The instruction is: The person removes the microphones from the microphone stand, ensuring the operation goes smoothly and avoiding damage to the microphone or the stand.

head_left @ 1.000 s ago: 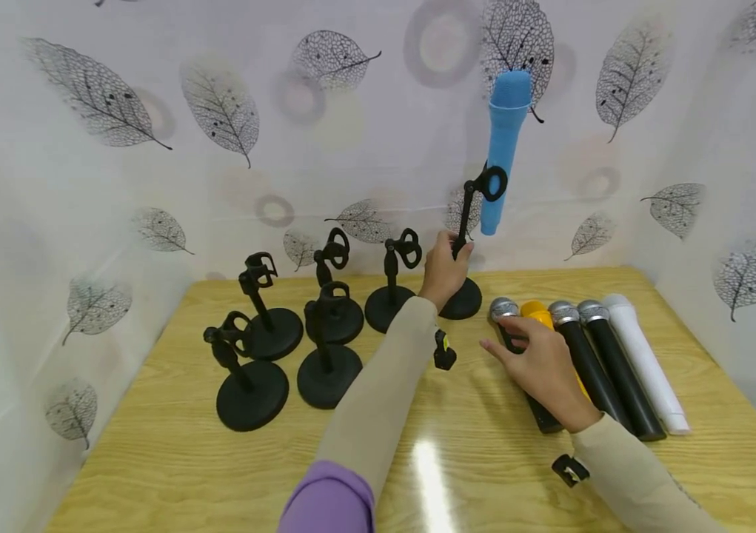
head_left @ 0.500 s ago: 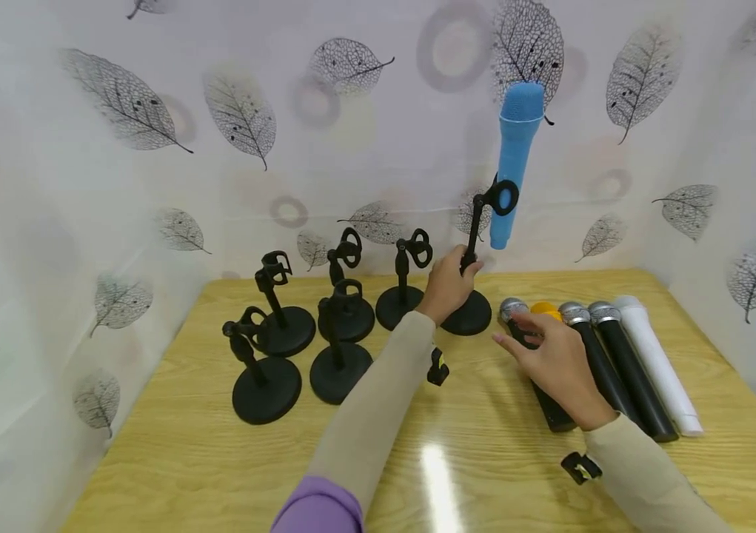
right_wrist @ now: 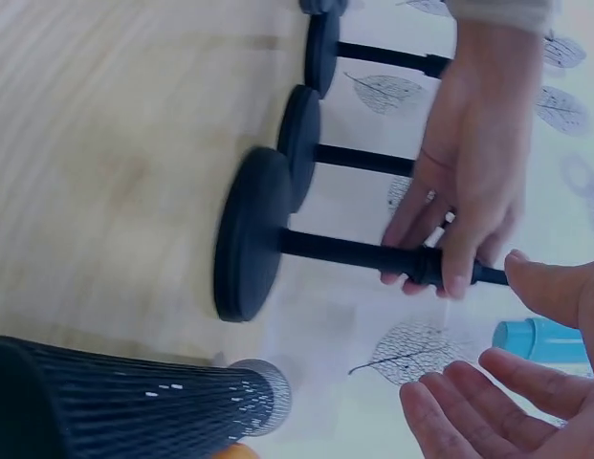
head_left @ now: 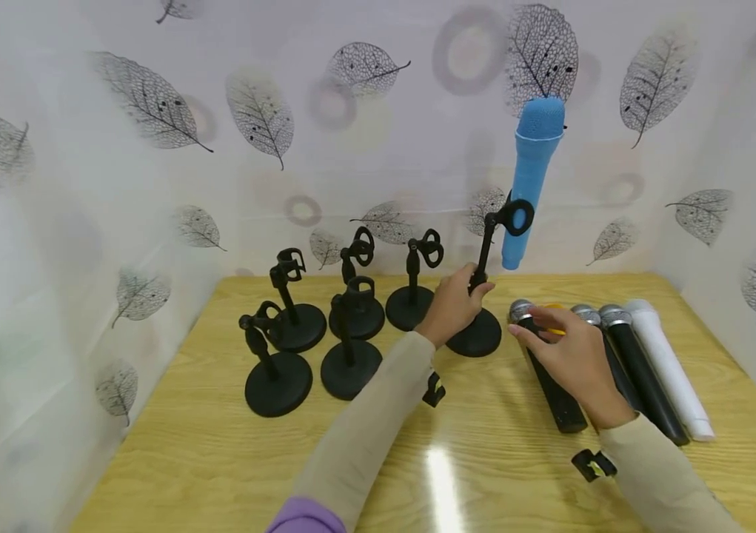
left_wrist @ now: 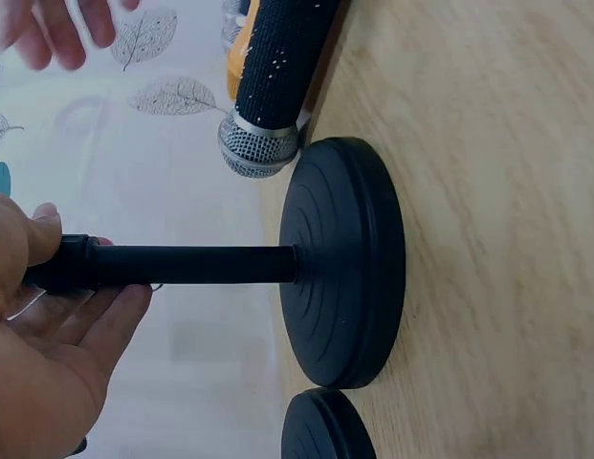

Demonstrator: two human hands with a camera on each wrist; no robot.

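Note:
My left hand (head_left: 452, 307) grips the upright pole of a black desktop microphone stand (head_left: 476, 334), fingers and thumb around it below the clip. In that stand's ring clip leans a light blue microphone (head_left: 532, 170), head up and tilted to the right. The stand's round base (left_wrist: 344, 268) is on or very near the table, as the left wrist view shows. My right hand (head_left: 577, 363) hovers over a black microphone (head_left: 554, 396) with a silver head, its fingers loosely bent. In the right wrist view that hand (right_wrist: 526, 402) holds nothing.
Several black stands with bare clips, such as a front-left one (head_left: 278, 385), stand on the wooden table (head_left: 351, 459) at left. Right of the black microphone lie a mostly hidden orange one (head_left: 556, 309), further black ones (head_left: 644, 370) and a white one (head_left: 671, 370). A leaf-patterned cloth (head_left: 391, 148) hangs behind.
My left hand has drawn the stand with the blue microphone toward me, in front of the back row. My right hand has stayed near the black microphone. The head view has shifted left.

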